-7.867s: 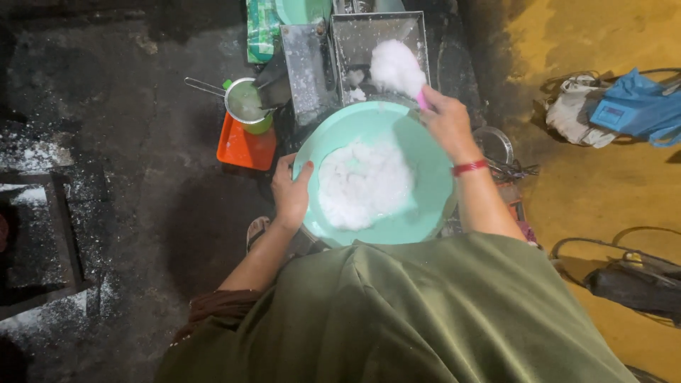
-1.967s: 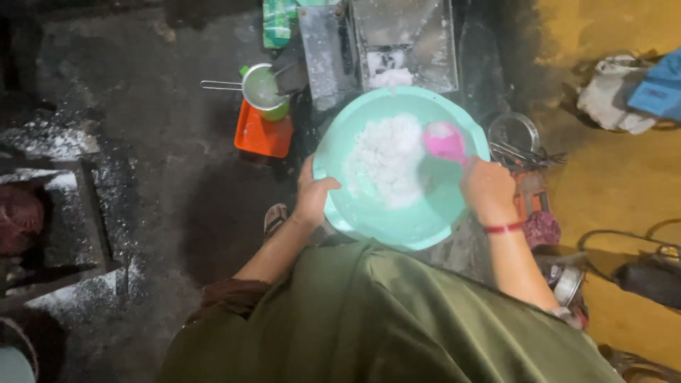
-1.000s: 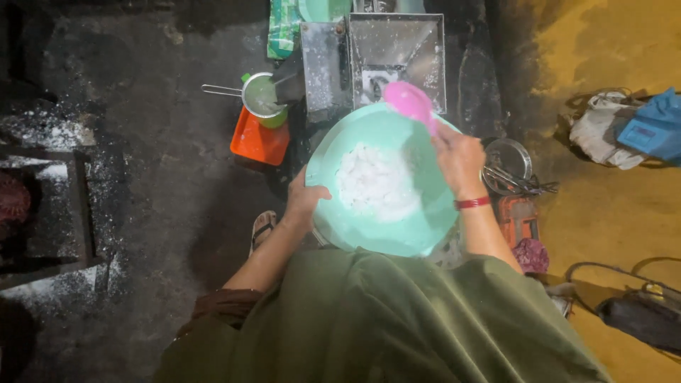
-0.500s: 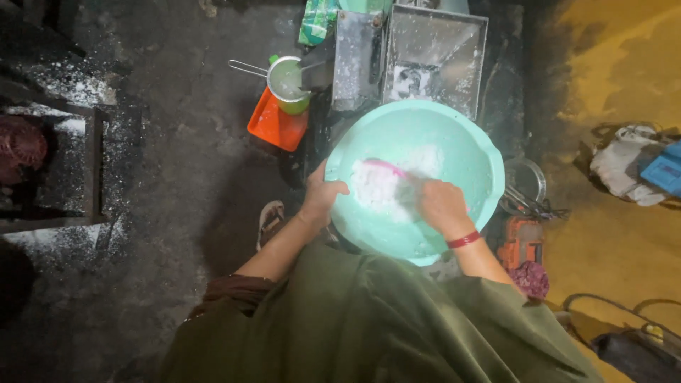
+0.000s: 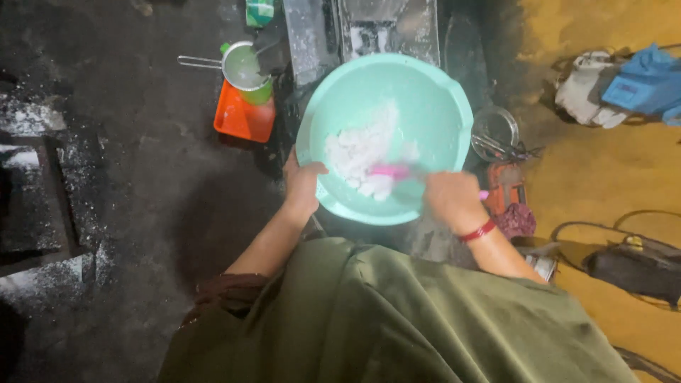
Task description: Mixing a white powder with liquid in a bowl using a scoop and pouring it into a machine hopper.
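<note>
A wide turquoise basin [image 5: 425, 92] sits in front of me with a heap of white powdery lumps [image 5: 358, 152] in its near left part. My left hand [image 5: 301, 186] grips the basin's near left rim. Over the near right rim, my right hand [image 5: 452, 201] is closed on a pink scoop [image 5: 389, 171] whose head lies in the white heap. A red band circles my right wrist. My green garment fills the lower part of the view.
Beyond the basin stands a grey metal machine with a hopper [image 5: 389, 28]. A metal strainer in a green cup [image 5: 245, 67] rests on an orange tray [image 5: 243, 117]. Right of the basin are a wire ring [image 5: 494, 135], cloths [image 5: 624, 85] and a dark cabled device [image 5: 635, 266] on yellow floor.
Over the last second my right hand brought the pink scoop down from the hopper into the basin and dragged it toward the near rim. My left hand has stayed on the rim.
</note>
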